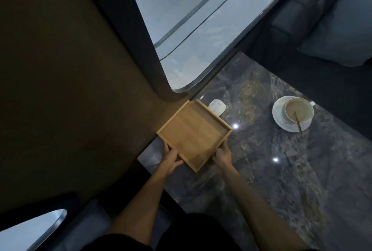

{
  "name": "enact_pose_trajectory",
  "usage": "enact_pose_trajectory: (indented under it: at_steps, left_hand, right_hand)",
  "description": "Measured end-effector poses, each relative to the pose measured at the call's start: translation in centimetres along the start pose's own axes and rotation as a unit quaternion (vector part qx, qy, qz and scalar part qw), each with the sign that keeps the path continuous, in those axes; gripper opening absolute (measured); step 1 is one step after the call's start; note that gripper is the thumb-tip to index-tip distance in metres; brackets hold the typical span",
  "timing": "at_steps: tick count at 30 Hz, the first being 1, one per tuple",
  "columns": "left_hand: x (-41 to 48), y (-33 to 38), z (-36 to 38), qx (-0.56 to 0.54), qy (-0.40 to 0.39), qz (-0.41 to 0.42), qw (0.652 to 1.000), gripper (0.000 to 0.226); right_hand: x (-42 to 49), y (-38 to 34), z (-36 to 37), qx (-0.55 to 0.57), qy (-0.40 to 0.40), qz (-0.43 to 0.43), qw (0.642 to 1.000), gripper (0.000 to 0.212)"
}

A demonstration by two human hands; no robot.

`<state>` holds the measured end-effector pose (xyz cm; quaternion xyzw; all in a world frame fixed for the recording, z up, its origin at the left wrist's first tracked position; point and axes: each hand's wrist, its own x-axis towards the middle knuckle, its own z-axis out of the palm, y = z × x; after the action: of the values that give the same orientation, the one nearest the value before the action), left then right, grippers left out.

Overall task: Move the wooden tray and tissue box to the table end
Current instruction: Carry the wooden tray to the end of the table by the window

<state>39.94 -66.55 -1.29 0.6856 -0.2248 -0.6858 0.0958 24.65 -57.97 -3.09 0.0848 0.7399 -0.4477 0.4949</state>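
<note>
A square wooden tray (194, 132) with a low rim lies on the dark marble table (281, 170), against the brown wall at the table's window end. My left hand (170, 159) grips its near-left rim. My right hand (222, 155) grips its near-right rim. The tray is empty. A small white object (217, 106) with printed marks sits just behind the tray's far edge, partly hidden by it; I cannot tell whether it is the tissue box.
A white cup of milky coffee on a saucer (291, 115), with a stick resting in it, stands to the right on the table. A window (191, 19) rises behind the tray. A dark sofa with a blue cushion (340, 29) lies beyond the table.
</note>
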Motion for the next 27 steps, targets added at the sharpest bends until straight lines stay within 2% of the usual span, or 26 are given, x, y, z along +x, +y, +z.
enact_pose_trajectory:
  at_steps: [3,5,7,9,11,14,15,16,21,27]
  left_hand:
    - [-0.8,-0.4,0.8,0.064,0.03,0.044,0.997,0.066]
    - [-1.7,-0.8,1.5,0.149,0.062,0.086,0.983,0.059]
    - [-2.7,-1.4,2.0,0.256,0.068,0.129,0.956,0.072]
    - [-4.2,-2.6,2.4,0.381,0.037,0.171,0.908,0.084]
    - [-4.8,-3.2,2.6,0.449,0.008,0.167,0.878,0.086]
    - [-5.7,-4.4,2.8,0.571,0.001,0.189,0.799,0.079]
    - [-6.1,-4.7,3.1,0.593,0.0,0.204,0.779,0.078]
    - [-6.7,-5.1,3.4,0.607,-0.002,0.217,0.765,0.076]
    - [-10.7,-8.5,6.6,0.669,0.001,0.301,0.679,0.072]
    - [-16.5,-13.7,13.1,0.7,-0.047,0.366,0.612,0.075]
  right_hand:
    - [-0.7,-0.6,-0.9,-0.027,-0.029,-0.029,0.999,0.065]
    - [-1.4,-0.5,-1.1,-0.077,-0.017,-0.053,0.995,0.048]
    - [-2.3,-0.2,-0.8,-0.124,-0.024,-0.062,0.99,0.043]
    - [-4.1,0.5,-1.4,-0.209,-0.04,-0.102,0.972,0.043]
    - [-5.0,1.0,-2.1,-0.34,-0.062,-0.175,0.922,0.048]
    - [-5.9,3.1,-4.7,-0.543,-0.037,-0.265,0.796,0.066]
    - [-6.3,3.8,-5.9,-0.575,-0.026,-0.264,0.774,0.069]
    - [-6.6,4.5,-7.1,-0.584,-0.016,-0.258,0.769,0.071]
    - [-9.3,6.6,-14.5,-0.55,0.028,-0.236,0.801,0.075]
    - [-12.2,10.1,-26.9,-0.53,0.114,-0.23,0.808,0.078]
